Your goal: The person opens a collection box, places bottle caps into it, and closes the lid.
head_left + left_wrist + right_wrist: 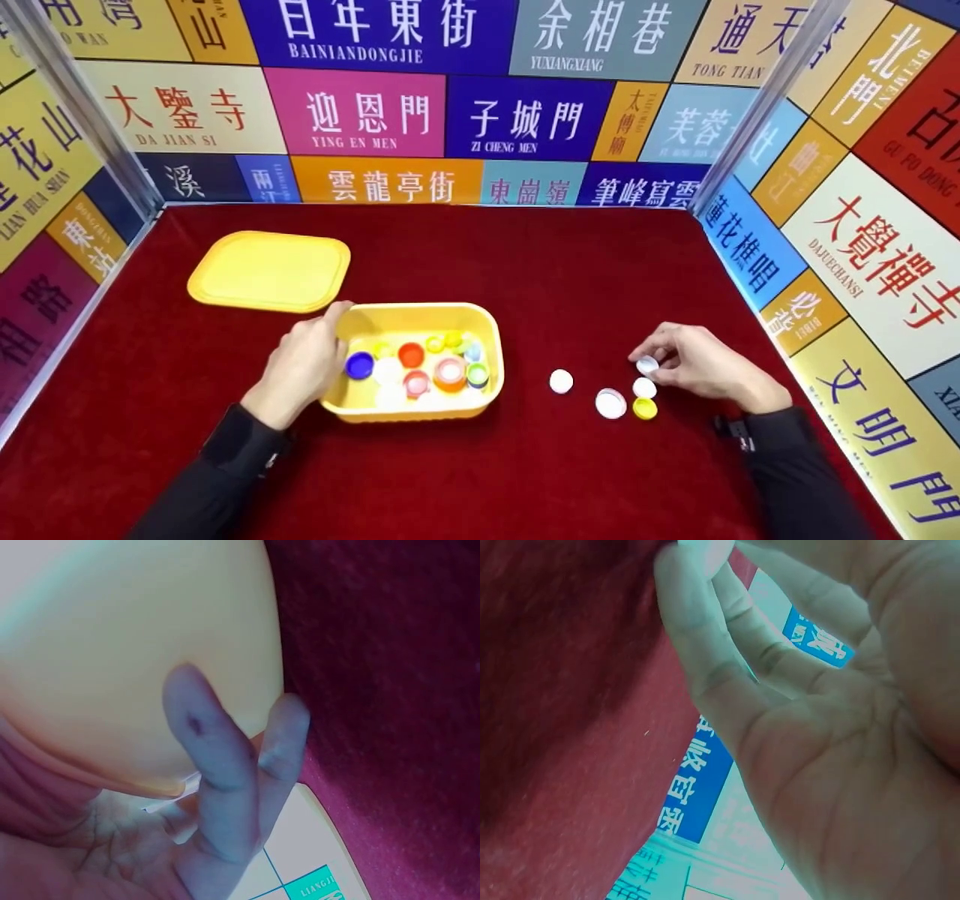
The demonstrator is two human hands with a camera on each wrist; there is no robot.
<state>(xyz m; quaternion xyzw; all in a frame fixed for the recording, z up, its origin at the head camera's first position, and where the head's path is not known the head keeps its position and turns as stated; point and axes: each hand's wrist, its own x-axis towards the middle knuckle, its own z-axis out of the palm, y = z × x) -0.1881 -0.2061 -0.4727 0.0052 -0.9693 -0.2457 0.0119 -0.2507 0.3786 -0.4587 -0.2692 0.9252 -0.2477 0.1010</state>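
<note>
My left hand point(306, 358) holds the left end of a yellow plastic box point(491, 330). In the left wrist view its fingers point(225, 772) lie along the pale wall of the box. Inside sit several bottle caps, among them a blue cap point(359, 365), a red cap point(411, 355) and an orange one with a pale middle point(450, 373). Over on the right, my right hand point(705, 365) pinches a white cap point(647, 365) between thumb and fingertips. Just below that cap lie another white cap point(644, 388) and a yellow cap point(645, 408).
A flat yellow lid point(270, 270) lies behind the box to the left. Between box and right hand are a round white cap point(561, 381) and a larger pink-rimmed white cap point(610, 403). Sign-printed panels point(525, 112) border the dark red tabletop point(525, 480).
</note>
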